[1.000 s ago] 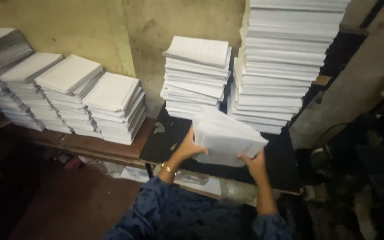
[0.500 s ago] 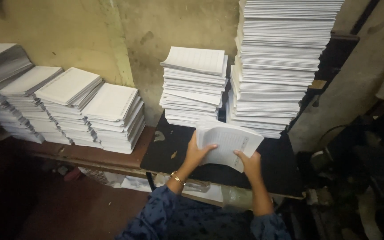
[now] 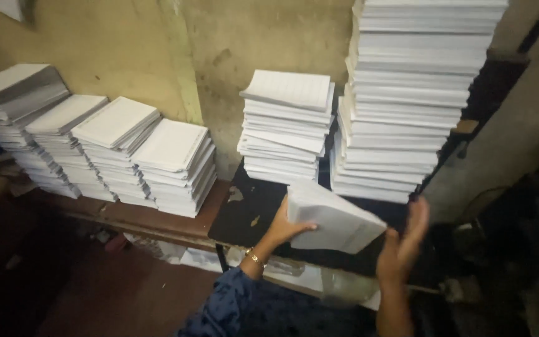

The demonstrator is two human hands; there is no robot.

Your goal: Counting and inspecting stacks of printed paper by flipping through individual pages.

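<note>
White paper stacks (image 3: 288, 125), black table (image 3: 251, 215), mottled yellow wall (image 3: 126, 50), blue patterned sleeve (image 3: 226, 309).

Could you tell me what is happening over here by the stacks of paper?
A person in a blue patterned sleeve holds a bundle of white sheets over a dark table. The left hand grips the bundle's left end; the right hand is open beside its right end, and contact there is unclear. Just behind stand a medium paper stack and a much taller stack. Four lower stacks sit in a row along the yellowish wall on a brown bench.
</note>
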